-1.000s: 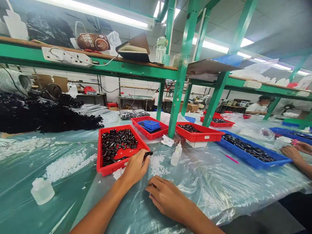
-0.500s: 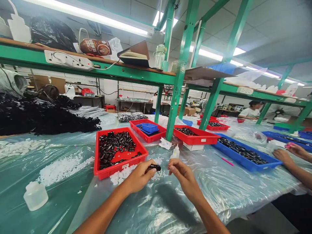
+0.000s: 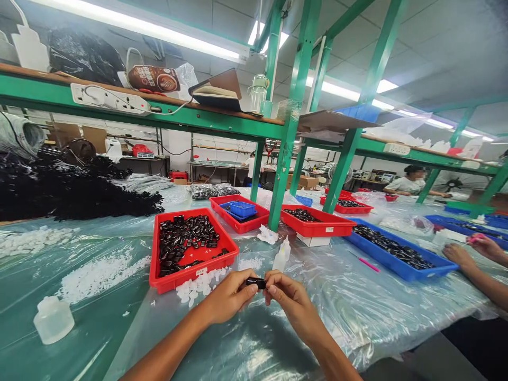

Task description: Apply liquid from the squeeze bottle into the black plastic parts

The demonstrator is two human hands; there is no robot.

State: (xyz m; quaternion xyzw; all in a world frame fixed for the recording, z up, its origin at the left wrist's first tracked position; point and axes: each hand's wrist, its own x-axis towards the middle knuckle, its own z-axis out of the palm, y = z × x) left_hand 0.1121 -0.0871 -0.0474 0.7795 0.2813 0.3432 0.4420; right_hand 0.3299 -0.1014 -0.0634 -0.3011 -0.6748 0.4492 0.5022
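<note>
A small, glossy black plastic piece [image 3: 256,282] is pinched between the thumb and fingers of my left hand [image 3: 230,295]. At its right end are the closed fingertips of my right hand [image 3: 289,296]; whatever they pinch is hidden or too small to make out. Just beyond my hands stands a white squeeze bottle [image 3: 281,258] with a narrow tip. Small white plastic bits [image 3: 251,263] lie beside that bottle, and larger white pieces [image 3: 198,286] are scattered left of my hands. Behind these, a red tray [image 3: 155,270] holds many similar black pieces.
Further red trays [image 3: 325,228] and a long blue tray [image 3: 410,275] stand along the bench. A green post [image 3: 282,174] rises behind. At left are a clear bottle [image 3: 54,320] and a white heap [image 3: 93,275]. A co-worker's hands [image 3: 462,256] are at right.
My right hand has moved left, so its fingertips now meet the end of the black piece. My left hand still holds that piece, now slightly lower.
</note>
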